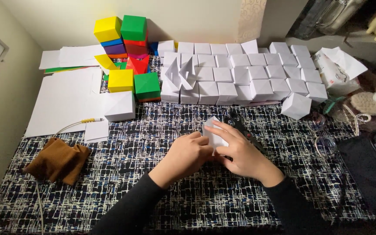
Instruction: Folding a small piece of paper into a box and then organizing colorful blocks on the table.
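One white folded paper piece (pixel 214 135) sits at frame centre on the table (pixel 162 204), pinched between your left hand (pixel 187 156) and right hand (pixel 240 152). Black scissors (pixel 242 127) lie just behind; white paper cubes (pixel 249 80) fill the upper middle.

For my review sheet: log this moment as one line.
left hand: pressing white paper piece | right hand: holding same piece | scissors: behind right hand | white paper cubes: stacked behind | patterned cloth: underneath

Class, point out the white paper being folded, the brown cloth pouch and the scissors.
white paper (pixel 214 130), head view, on its bare upper flap.
brown cloth pouch (pixel 58 160), head view, on its middle.
scissors (pixel 239 124), head view, on the black part beside the right hand.
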